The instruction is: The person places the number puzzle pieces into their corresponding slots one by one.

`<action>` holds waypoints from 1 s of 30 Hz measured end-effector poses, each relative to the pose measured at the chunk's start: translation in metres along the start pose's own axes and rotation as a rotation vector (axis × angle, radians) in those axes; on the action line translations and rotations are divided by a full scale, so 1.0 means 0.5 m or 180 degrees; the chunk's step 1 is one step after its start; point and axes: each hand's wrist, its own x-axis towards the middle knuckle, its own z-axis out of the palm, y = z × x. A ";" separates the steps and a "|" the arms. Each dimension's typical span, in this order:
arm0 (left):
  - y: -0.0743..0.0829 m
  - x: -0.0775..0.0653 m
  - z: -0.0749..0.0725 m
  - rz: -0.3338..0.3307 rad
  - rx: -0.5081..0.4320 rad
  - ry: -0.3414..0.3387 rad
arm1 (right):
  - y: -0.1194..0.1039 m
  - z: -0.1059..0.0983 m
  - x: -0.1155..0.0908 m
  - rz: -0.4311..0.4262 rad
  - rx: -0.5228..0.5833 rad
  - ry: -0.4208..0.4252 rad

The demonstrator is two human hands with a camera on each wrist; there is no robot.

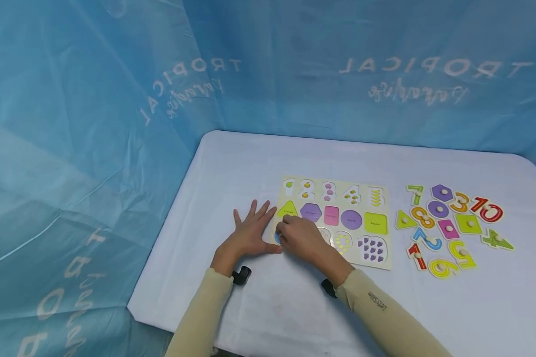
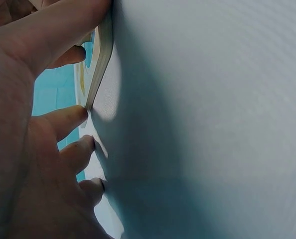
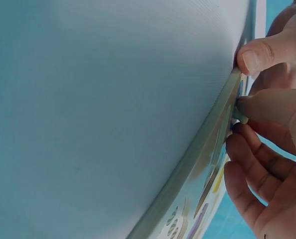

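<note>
A pale yellow-green puzzle board (image 1: 268, 237) with shape and number recesses lies on the table. My left hand (image 1: 251, 236) is spread at its left edge, thumb and index finger touching the board. Over the board's lower left corner, my right hand (image 1: 300, 237) pinches the small knob (image 3: 241, 117) of a blue puzzle piece (image 1: 277, 238). Most of that piece is hidden beneath my fingers, so its shape and how it sits in the recess cannot be made out. In the left wrist view, the left thumb (image 2: 63, 30) lies along the board's edge.
To the right of the board lie loose knobbed pieces: numbers such as a red 1 (image 1: 417, 257), a yellow 6 (image 1: 442, 268) and a 10 (image 1: 487, 209), and shapes including a green square (image 1: 468, 223). A white cloth (image 1: 250, 158) covers the table; blue sheeting (image 1: 295, 99) hangs behind.
</note>
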 end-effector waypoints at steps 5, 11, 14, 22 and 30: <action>-0.007 -0.004 -0.002 -0.0090 -0.0032 0.0004 | -0.006 0.002 0.008 -0.0048 -0.0091 -0.0088; -0.006 0.000 -0.001 -0.0123 -0.0042 -0.0017 | -0.005 0.003 0.006 -0.0050 -0.0131 -0.0051; 0.001 0.005 0.001 -0.0091 -0.0025 -0.0020 | 0.001 0.006 -0.003 -0.0007 -0.0133 -0.0036; 0.008 0.008 0.010 -0.0073 -0.0027 -0.0121 | 0.008 0.007 -0.021 0.0069 0.0031 -0.0034; 0.000 0.004 0.000 -0.0008 0.0003 -0.0009 | 0.018 -0.014 -0.021 0.0134 0.0051 0.0060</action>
